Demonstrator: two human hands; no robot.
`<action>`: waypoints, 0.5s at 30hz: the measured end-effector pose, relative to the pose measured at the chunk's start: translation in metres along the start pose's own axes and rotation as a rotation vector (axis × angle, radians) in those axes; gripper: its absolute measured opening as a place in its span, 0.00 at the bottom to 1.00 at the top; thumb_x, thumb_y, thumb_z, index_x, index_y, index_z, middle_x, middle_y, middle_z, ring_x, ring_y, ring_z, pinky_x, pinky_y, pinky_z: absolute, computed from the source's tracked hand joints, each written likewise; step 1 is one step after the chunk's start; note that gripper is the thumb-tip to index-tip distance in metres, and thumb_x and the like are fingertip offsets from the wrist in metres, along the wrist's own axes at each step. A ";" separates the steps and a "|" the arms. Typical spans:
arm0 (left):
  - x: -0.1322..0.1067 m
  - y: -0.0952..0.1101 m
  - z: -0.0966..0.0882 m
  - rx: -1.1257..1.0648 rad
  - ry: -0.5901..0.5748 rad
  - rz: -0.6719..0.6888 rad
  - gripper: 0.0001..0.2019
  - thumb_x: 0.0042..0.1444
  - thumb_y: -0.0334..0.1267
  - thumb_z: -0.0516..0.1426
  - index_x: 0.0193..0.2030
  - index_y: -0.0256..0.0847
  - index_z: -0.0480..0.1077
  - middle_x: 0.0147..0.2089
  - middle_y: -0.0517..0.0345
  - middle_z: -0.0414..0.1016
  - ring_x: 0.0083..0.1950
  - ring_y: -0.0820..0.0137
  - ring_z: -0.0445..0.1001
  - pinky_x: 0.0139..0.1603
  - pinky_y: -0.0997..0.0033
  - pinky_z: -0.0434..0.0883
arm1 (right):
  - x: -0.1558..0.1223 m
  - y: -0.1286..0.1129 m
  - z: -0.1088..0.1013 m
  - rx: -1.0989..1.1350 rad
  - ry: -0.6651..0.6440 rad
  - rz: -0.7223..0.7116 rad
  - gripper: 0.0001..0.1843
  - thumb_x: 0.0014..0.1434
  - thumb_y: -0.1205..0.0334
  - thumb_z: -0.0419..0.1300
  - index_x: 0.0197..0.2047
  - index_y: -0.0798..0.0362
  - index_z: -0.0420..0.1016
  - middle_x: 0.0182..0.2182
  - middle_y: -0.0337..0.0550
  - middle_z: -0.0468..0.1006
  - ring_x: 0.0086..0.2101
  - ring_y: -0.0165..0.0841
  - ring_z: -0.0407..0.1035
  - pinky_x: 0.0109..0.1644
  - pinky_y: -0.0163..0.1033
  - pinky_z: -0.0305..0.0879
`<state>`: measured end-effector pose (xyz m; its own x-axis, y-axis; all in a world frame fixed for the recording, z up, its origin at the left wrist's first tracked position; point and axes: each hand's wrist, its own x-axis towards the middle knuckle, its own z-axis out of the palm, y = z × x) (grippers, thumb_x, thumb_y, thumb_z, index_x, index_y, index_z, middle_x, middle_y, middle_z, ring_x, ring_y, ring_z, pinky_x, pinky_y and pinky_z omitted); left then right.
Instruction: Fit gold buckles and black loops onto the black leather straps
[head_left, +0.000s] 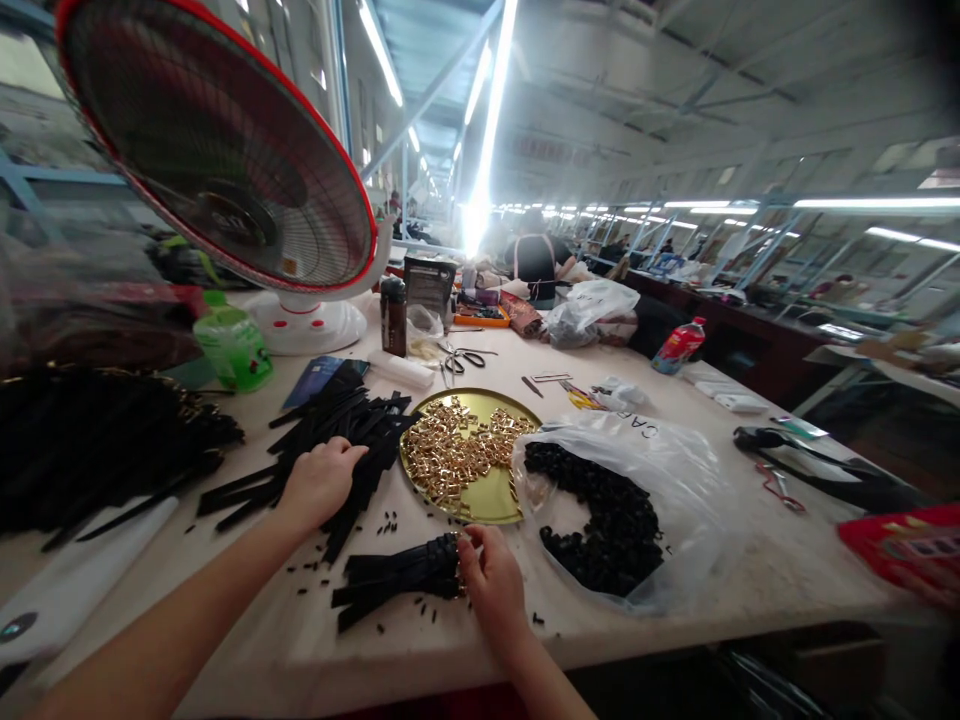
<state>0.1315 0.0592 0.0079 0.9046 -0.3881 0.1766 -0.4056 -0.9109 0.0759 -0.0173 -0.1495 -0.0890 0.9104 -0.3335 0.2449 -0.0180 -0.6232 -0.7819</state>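
My left hand [324,482] reaches over a loose pile of black straps [367,425], its fingers pinched together on a strap there. Closer to the table edge lies a small bundle of black straps [397,575] with gold buckles at its right end. My right hand [491,580] pinches that buckle end between thumb and fingers; exactly how many straps it grips is hidden. Behind it, a round gold tray [487,500] holds many small gold buckles [450,455]. To its right, a clear plastic bag [697,490] lies open around small black pieces [600,520].
A big heap of black straps [97,450] covers the left side. A red-rimmed fan [225,150] stands behind a green bottle [234,345]. Scissors [466,358], yellow-handled snips [581,396] and a red-labelled bottle [679,346] lie or stand farther back. Another person [536,260] is beyond.
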 end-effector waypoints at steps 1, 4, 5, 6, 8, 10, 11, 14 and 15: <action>0.006 0.001 0.001 0.024 0.004 0.008 0.19 0.53 0.29 0.45 0.48 0.41 0.68 0.47 0.47 0.70 0.44 0.58 0.70 0.42 0.61 0.63 | -0.001 0.000 0.000 0.006 0.004 0.006 0.14 0.59 0.54 0.48 0.41 0.53 0.68 0.31 0.42 0.71 0.28 0.32 0.65 0.32 0.36 0.57; 0.021 0.012 0.008 0.069 0.003 0.016 0.14 0.54 0.37 0.47 0.43 0.40 0.70 0.44 0.47 0.73 0.45 0.56 0.70 0.42 0.61 0.63 | -0.001 -0.001 -0.001 0.020 0.001 0.016 0.13 0.60 0.54 0.49 0.40 0.52 0.68 0.31 0.41 0.71 0.26 0.31 0.64 0.32 0.35 0.58; 0.025 0.017 0.012 0.079 -0.006 0.008 0.14 0.54 0.40 0.48 0.41 0.39 0.70 0.41 0.46 0.74 0.43 0.55 0.71 0.41 0.61 0.63 | 0.000 -0.001 -0.002 0.022 0.004 0.017 0.13 0.60 0.54 0.49 0.40 0.52 0.68 0.30 0.41 0.71 0.26 0.31 0.64 0.32 0.35 0.58; 0.028 0.021 0.016 0.088 -0.017 -0.004 0.13 0.53 0.41 0.50 0.39 0.38 0.71 0.38 0.45 0.75 0.41 0.55 0.72 0.40 0.61 0.63 | 0.000 -0.002 -0.003 0.026 0.009 0.016 0.12 0.59 0.55 0.49 0.39 0.52 0.68 0.30 0.41 0.71 0.26 0.31 0.64 0.31 0.35 0.58; 0.030 0.027 0.024 0.099 -0.031 -0.029 0.12 0.50 0.40 0.52 0.38 0.35 0.70 0.35 0.44 0.76 0.38 0.55 0.73 0.38 0.61 0.64 | 0.001 -0.002 -0.004 0.044 0.021 0.011 0.12 0.60 0.55 0.49 0.39 0.53 0.68 0.30 0.41 0.71 0.27 0.31 0.64 0.32 0.35 0.59; 0.027 0.031 0.030 0.097 -0.024 -0.044 0.12 0.49 0.37 0.53 0.39 0.34 0.69 0.36 0.42 0.75 0.39 0.55 0.73 0.38 0.60 0.64 | 0.001 -0.003 -0.004 0.061 0.030 0.003 0.12 0.60 0.56 0.49 0.39 0.53 0.68 0.31 0.41 0.71 0.27 0.31 0.64 0.33 0.35 0.59; 0.025 0.032 0.031 0.089 -0.017 -0.044 0.12 0.49 0.36 0.52 0.39 0.33 0.68 0.37 0.41 0.75 0.39 0.54 0.73 0.39 0.59 0.64 | 0.000 -0.003 -0.003 0.067 0.034 -0.002 0.11 0.59 0.57 0.49 0.39 0.53 0.68 0.31 0.41 0.71 0.28 0.31 0.64 0.33 0.35 0.60; 0.015 0.036 0.030 0.027 0.008 -0.020 0.10 0.50 0.33 0.49 0.36 0.32 0.69 0.37 0.37 0.74 0.41 0.51 0.71 0.41 0.56 0.62 | -0.001 -0.006 -0.001 0.079 0.074 -0.011 0.11 0.58 0.58 0.50 0.39 0.54 0.69 0.31 0.41 0.70 0.27 0.30 0.64 0.33 0.35 0.60; 0.011 0.037 0.028 -0.009 0.017 -0.008 0.11 0.51 0.31 0.47 0.35 0.31 0.69 0.36 0.36 0.73 0.42 0.50 0.71 0.42 0.54 0.62 | -0.002 -0.007 -0.002 0.088 0.098 -0.016 0.10 0.58 0.59 0.50 0.39 0.54 0.69 0.31 0.41 0.70 0.27 0.30 0.64 0.33 0.35 0.61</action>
<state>0.1300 0.0175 -0.0146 0.9055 -0.3782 0.1925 -0.3996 -0.9126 0.0865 -0.0196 -0.1458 -0.0829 0.8655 -0.3940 0.3093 0.0365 -0.5663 -0.8234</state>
